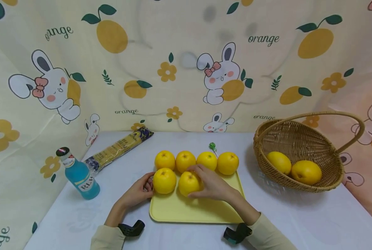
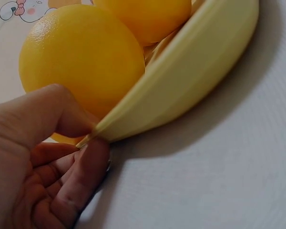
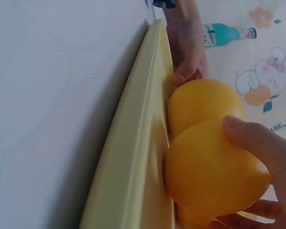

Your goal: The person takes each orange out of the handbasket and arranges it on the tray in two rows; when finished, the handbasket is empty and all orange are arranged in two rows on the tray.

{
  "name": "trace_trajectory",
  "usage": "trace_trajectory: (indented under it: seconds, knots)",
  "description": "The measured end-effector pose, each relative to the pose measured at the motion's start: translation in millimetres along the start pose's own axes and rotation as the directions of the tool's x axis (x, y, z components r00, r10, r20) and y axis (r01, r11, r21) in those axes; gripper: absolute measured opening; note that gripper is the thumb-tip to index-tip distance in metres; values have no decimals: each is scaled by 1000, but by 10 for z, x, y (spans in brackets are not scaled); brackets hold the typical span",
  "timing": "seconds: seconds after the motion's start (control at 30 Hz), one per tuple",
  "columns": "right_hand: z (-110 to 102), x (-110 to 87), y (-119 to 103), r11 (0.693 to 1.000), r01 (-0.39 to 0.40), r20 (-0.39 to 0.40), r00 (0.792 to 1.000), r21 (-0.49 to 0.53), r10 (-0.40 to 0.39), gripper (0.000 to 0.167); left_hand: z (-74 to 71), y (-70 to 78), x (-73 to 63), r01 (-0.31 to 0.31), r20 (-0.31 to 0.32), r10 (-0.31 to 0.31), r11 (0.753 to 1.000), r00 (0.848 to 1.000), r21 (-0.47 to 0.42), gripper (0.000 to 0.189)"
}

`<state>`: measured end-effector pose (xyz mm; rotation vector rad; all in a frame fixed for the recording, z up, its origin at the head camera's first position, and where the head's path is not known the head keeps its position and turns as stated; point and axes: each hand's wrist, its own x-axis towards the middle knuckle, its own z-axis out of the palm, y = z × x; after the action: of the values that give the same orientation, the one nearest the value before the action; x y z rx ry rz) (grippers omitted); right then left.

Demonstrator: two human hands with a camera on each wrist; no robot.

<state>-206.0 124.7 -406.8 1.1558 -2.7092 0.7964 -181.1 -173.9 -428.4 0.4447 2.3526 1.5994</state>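
In the head view a pale yellow tray (image 1: 192, 211) holds a back row of several yellow oranges (image 1: 165, 160) and a front pair. My right hand (image 1: 212, 182) grips the right one of the front pair, an orange (image 1: 189, 184), with thumb and fingers spread round its sides. Beside it sits the other front orange (image 1: 164, 181), near the tray's left edge. My left hand (image 1: 139, 191) pinches the tray's left rim. The left wrist view shows thumb and finger of that hand (image 2: 52, 143) meeting on the rim (image 2: 181, 86), right below an orange (image 2: 81, 57).
A wicker basket (image 1: 298, 132) with two oranges (image 1: 306, 172) stands at the right. On the left are a blue bottle (image 1: 82, 178) and a long gold packet (image 1: 120, 149). A green-topped lollipop (image 1: 212, 147) lies behind the tray. Patterned cloth (image 1: 179, 45) hangs at the back.
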Motion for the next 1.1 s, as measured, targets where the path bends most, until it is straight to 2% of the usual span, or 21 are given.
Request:
trace_trajectory:
  seconds: [0.23,0.53,0.77,1.1]
  knots:
    - [19,-37,12,999,5,5,1000,-42,-4,77,6,15,-12,-1,2,1,1000,1000,-8,66]
    - [92,-24,46,998,35,-48,998,-55,-37,75,11,-285,99,1,-6,-1,1000,1000,18,70]
    - [116,1,41,999,18,-81,996,-46,-21,76,-4,-294,96,-10,-7,10,1000,1000,-7,71]
    - [8,-28,18,999,-40,-50,998,-25,39,88,-4,-309,102,-9,-7,9,1000,1000,0,72]
